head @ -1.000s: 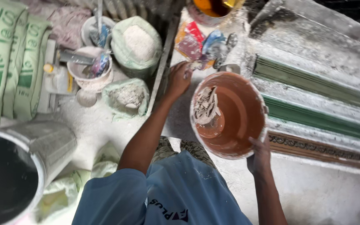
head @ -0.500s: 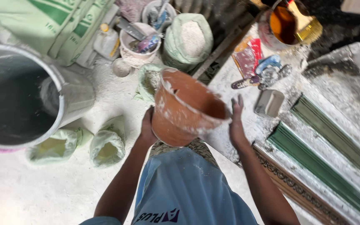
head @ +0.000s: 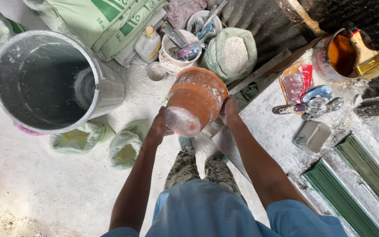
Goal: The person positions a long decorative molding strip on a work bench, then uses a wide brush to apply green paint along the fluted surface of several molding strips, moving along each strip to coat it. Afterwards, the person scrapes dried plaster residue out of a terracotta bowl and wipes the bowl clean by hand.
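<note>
Largest item: grey metal drum (head: 44,81), far left, lying tipped so its mouth faces up toward me; interior dark, looks empty. Behind it, stacked green-and-white sacks (head: 110,22) lean against the far wall, kept out of the walking space.

Work board (head: 277,131), right side, dusted white. 2 green moulding strips (head: 352,188) lie along its near-right edge, parallel, apparently set aside flat.

Orange bowl (head: 194,105): I hold it in the air at centre, between the drum and the board, above my knees. It is tilted so its powder-smeared base points toward me and its mouth faces away and down. My left hand (head: 158,127) cups the lower left wall near the base; my right hand (head: 231,110) presses flat on the right wall. Both hands closed against the bowl, 1 per side, which steadies a round, dusty vessel at this tilt.

Open sack of white powder (head: 233,52), just beyond the bowl, top rolled down for reach. Left of it, a white tub (head: 180,48) packed with tools, and a small plastic bottle (head: 148,44).

Paint pot (head: 336,55), far right, orange liquid inside, with a yellow-ferruled brush (head: 365,55) resting across its rim.

2 small green bags (head: 104,142) on the floor, near left of the bowl.

Smallest: scrapers (head: 312,105) and a white sanding block (head: 312,135) on the board.
</note>
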